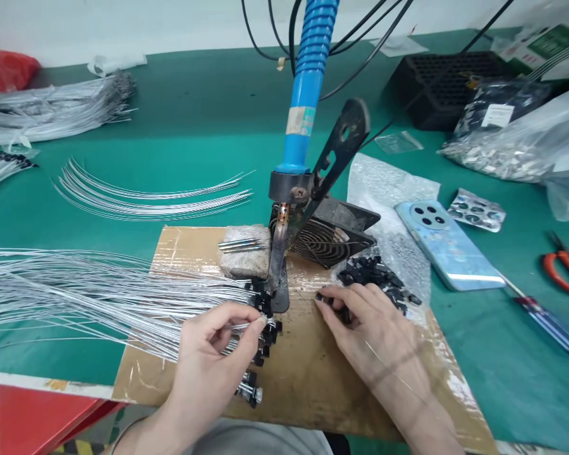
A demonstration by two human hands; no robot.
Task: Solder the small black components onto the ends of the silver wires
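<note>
My left hand (213, 360) pinches the end of a thin grey wire between thumb and forefinger, above a bundle of grey wires (99, 284) that runs in from the left. Small black connectors (263, 338) sit on the bundle's right ends, partly behind my fingers. My right hand (379, 341) is closed at the fingertips on a small black plastic piece (323, 298). Beside it lies a pile of similar black pieces (377, 278). Between my hands stands a soldering iron with a blue handle (306, 95), its tip pointing down in a black holder (334, 158).
Brown cardboard (313, 385) covers the work area. A black fan (325, 237) and a whitish block (246, 259) flank the iron. Rightward lie a blue phone (455, 253), a screwdriver (545, 319) and orange-handled pliers (566, 272). More wires (156, 205) lie behind.
</note>
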